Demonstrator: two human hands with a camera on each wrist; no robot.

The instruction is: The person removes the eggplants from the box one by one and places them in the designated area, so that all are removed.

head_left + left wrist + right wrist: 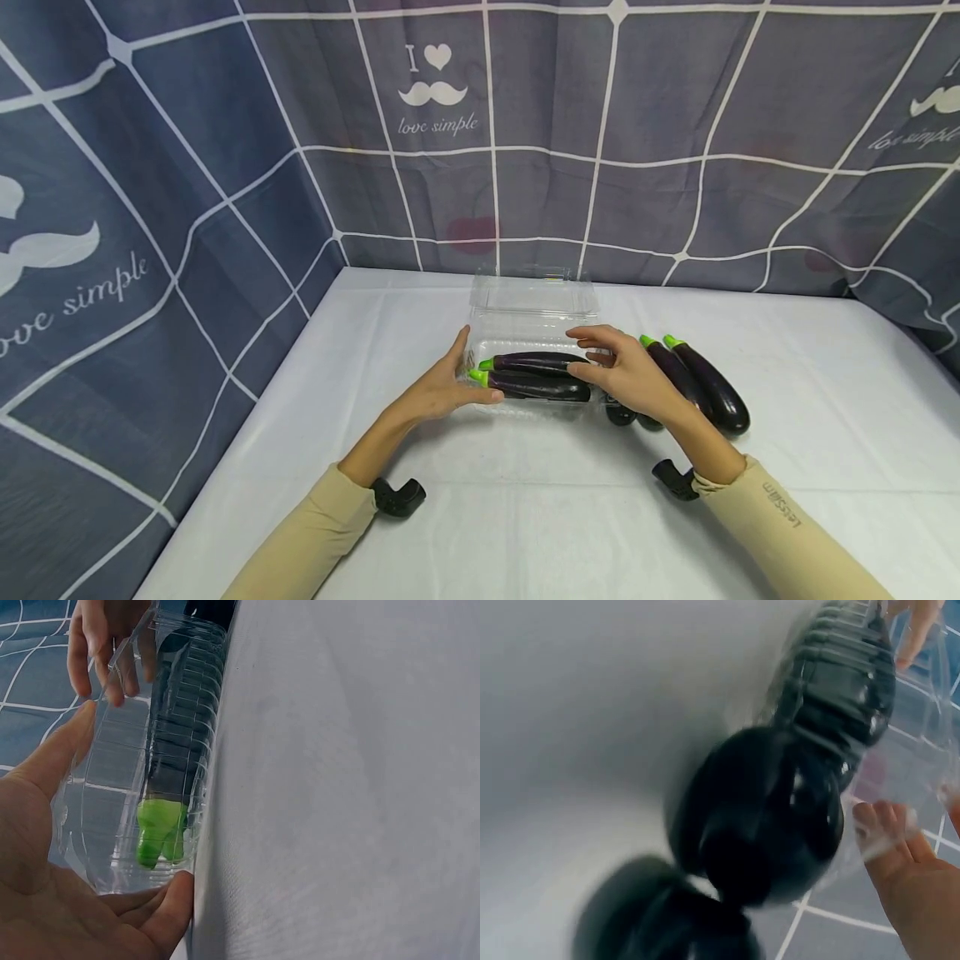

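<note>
Two dark eggplants [536,385] lie side by side in a clear plastic clamshell box [495,346], green stem ends to the left. Around the box's left end, my left hand [442,390] spreads its thumb and fingers; the thumb lies along the near side, as the left wrist view shows, with fingers [169,915] low at the end wall. My right hand [626,371] hovers over the box's right end, fingers loosely bent and nothing gripped. In the right wrist view, a rounded eggplant end [765,817] stands just outside the box.
The box's clear lid [534,296] lies folded back toward the wall cloth. Right of my hand are two more eggplants [716,387], with other rounded eggplant ends [621,413] partly hidden under my wrist. A white cloth [517,525] covers the table; printed grey fabric [540,200] hangs behind.
</note>
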